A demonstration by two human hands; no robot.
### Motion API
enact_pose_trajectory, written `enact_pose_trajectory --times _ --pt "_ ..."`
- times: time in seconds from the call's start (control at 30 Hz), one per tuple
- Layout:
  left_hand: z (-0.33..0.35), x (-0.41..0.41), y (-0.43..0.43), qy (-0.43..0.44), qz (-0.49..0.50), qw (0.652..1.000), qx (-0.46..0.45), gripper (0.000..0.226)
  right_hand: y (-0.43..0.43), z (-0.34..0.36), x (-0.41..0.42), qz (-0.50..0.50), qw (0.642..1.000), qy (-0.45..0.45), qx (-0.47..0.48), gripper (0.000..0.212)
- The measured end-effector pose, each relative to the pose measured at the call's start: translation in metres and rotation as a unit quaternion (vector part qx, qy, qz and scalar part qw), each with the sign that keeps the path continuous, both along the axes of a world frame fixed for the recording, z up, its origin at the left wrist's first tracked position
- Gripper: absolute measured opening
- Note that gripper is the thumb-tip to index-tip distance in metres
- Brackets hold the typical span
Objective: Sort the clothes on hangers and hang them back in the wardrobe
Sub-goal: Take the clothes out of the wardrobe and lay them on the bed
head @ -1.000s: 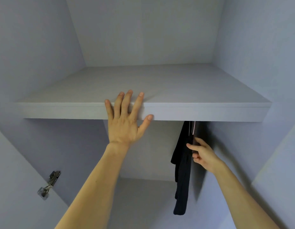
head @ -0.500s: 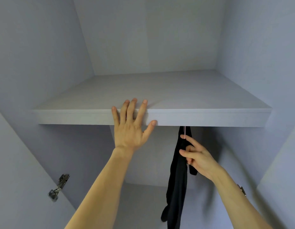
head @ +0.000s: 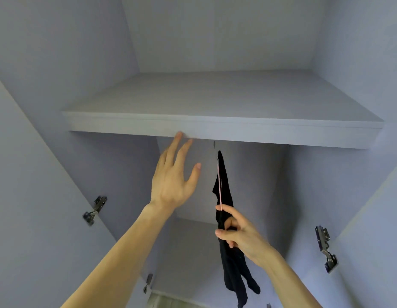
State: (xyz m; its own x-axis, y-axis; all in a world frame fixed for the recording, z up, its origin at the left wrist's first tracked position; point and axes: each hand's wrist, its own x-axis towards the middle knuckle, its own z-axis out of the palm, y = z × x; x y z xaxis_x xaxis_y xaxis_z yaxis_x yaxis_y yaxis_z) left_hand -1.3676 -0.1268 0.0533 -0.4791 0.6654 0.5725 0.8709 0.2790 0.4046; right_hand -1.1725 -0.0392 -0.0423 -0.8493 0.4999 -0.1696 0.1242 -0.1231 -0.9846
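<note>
Pale grey wardrobe shelf — left hand fingertip touching (front edge).

black garment, pink hanger, lilac-grey wardrobe

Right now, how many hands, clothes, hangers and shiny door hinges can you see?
Hands: 2 (left hand, right hand)
Black garment: 1
Pink hanger: 1
Metal hinges: 3 clear ()
Total: 7

The shelf front edge hides whatever the pink hanger hooks onto. The black garment runs off the bottom edge, and the right hand covers its middle. The left door hinge is blurred.
</note>
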Motion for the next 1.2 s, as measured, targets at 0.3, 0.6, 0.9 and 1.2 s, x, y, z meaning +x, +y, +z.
enact_pose_trajectory --times 0.3,0.6,0.9,1.2 --pt "-0.085 0.024 -0.097 -0.514 0.023 0.852 -0.094 0.026 -0.098 -0.041 -0.017 0.164 0.985 -0.048 0.003 0.056" --pt "-0.102 0.085 -0.285 -0.624 0.169 0.760 0.071 0.027 -0.188 -0.046 -0.046 0.358 0.928 -0.061 0.089 0.038" --pt "-0.111 0.272 -0.457 -0.694 0.245 0.642 0.215 0.024 -0.349 -0.036 -0.050 0.493 0.816 0.041 0.300 0.048" --pt "-0.123 0.503 -0.545 -0.631 0.460 0.530 0.330 0.025 -0.553 -0.018 0.110 0.787 0.535 0.068 0.299 0.057"
